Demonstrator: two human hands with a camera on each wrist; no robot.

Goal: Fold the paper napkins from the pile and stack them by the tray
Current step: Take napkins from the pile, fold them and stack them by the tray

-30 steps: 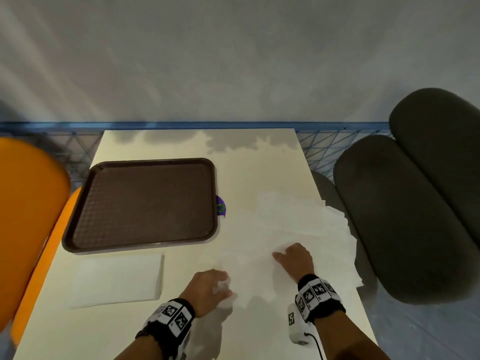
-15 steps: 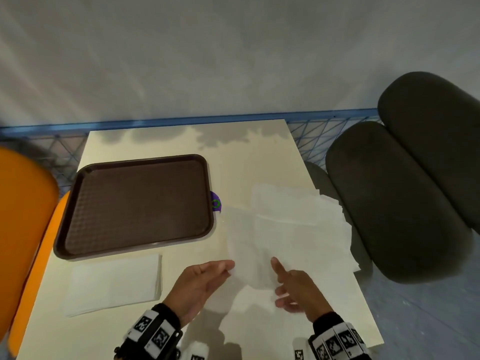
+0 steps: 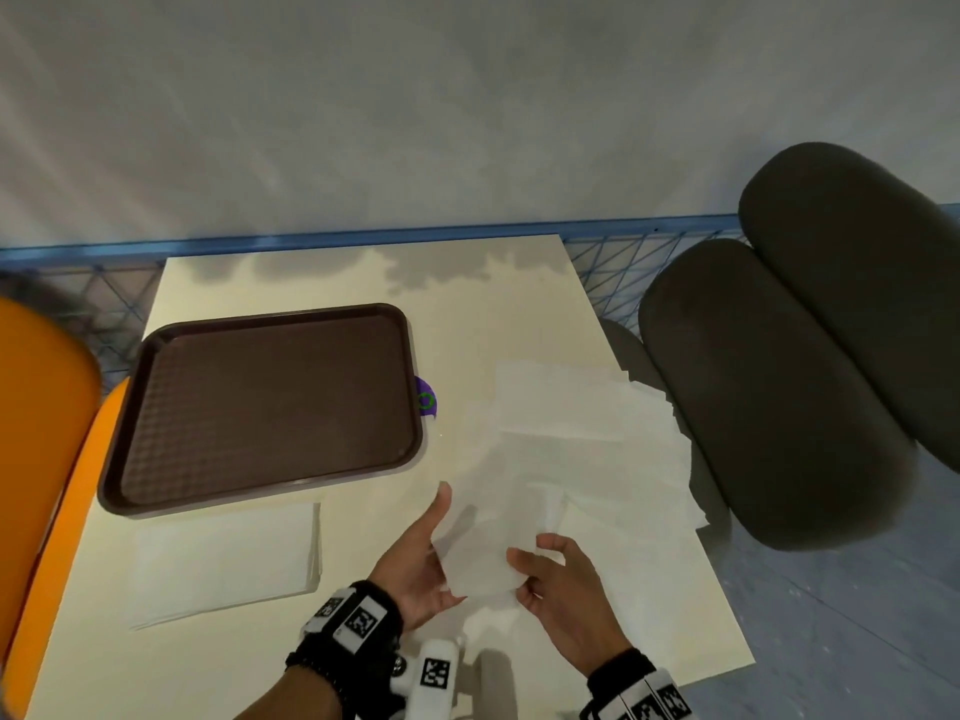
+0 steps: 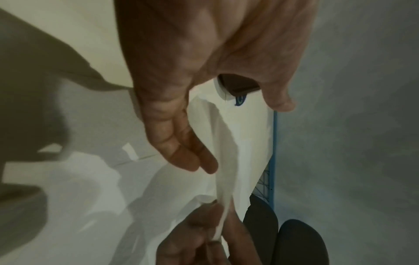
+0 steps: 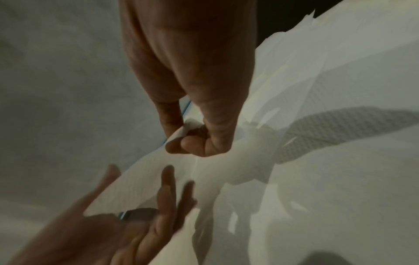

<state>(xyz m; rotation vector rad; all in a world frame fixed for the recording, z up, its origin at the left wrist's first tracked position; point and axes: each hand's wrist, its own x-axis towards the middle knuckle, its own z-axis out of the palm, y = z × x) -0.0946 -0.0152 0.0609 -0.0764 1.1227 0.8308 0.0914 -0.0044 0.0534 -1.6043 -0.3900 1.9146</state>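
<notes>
A single white napkin (image 3: 485, 553) hangs lifted above the table's near side. My right hand (image 3: 540, 574) pinches its near edge between thumb and fingers, seen close in the right wrist view (image 5: 188, 136). My left hand (image 3: 431, 553) is open at the sheet's left side, thumb pointing away, straight fingers touching the paper (image 4: 224, 161). The loose napkin pile (image 3: 587, 439) spreads over the table's right part. A stack of folded napkins (image 3: 223, 558) lies just in front of the brown tray (image 3: 130, 491).
An orange chair (image 3: 41, 459) stands at the table's left edge and a dark padded chair (image 3: 779, 397) at its right. A purple sticker (image 3: 427, 402) peeks out by the tray's right rim. A blue rail (image 3: 363, 236) runs behind the cream table (image 3: 493, 314).
Both hands were pressing on the pile. They have drawn back toward me, the right one lifting a single napkin off it while the left opened beside the sheet.
</notes>
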